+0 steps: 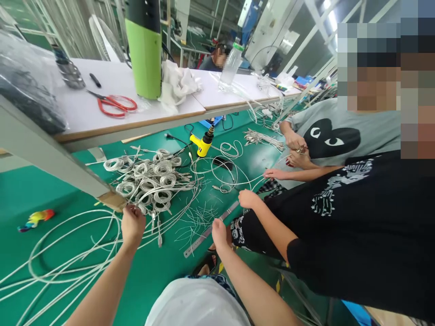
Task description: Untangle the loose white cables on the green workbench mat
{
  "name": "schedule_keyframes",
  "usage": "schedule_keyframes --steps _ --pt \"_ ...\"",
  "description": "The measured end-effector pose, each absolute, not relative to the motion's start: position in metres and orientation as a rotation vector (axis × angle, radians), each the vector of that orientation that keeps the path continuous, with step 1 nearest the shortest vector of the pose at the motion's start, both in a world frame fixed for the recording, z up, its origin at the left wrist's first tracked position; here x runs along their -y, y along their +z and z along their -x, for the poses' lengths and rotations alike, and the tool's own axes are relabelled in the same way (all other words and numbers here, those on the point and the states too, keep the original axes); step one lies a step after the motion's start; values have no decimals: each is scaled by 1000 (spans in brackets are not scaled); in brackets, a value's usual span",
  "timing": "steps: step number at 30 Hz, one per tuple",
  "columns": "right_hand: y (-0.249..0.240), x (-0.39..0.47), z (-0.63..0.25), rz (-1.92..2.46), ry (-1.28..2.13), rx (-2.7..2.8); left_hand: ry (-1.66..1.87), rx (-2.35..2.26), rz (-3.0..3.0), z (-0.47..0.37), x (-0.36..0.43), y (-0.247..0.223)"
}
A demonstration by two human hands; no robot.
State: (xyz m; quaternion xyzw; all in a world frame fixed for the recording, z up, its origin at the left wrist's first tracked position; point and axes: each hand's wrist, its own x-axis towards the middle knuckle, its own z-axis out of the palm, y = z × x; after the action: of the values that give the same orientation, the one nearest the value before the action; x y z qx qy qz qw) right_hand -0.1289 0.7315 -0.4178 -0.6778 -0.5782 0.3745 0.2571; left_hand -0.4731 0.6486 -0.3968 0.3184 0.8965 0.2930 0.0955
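My left hand [133,224] is closed at the near end of the pile of coiled white cables [149,179], beside the foot of the shelf post; what its fingers pinch is too small to make out. Long loose white cables [78,271] curve over the green table [156,276] around that wrist. My right hand [220,233] is closed above a steel ruler [200,240], and nothing clear shows between its fingers. Thin cut wire pieces [200,217] lie scattered between my two hands.
A yellow heat gun [202,145] stands behind the pile. The white shelf [112,81] holds red scissors [115,106], a green tool [144,59] and a bottle [231,65]. At right, two people work with cables. A colourful toy [36,219] lies at left.
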Motion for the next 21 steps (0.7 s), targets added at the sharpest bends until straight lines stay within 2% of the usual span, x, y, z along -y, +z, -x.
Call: schedule_keyframes --steps 5,12,14,17,21 --pt "-411 -722 138 1732 887 2089 756 -2713 -1201 471 -639 -409" --pt "-414 -737 197 1424 846 2734 504 -3012 -1150 440 -638 -404" --pt "-421 -744 213 1429 842 2825 464 -2794 -1512 423 -637 -405" --pt "-433 -747 225 1478 810 2898 320 -2151 -2091 399 -638 -413" --pt "-436 -736 212 1463 722 2927 201 -2030 -2135 388 -650 -424"
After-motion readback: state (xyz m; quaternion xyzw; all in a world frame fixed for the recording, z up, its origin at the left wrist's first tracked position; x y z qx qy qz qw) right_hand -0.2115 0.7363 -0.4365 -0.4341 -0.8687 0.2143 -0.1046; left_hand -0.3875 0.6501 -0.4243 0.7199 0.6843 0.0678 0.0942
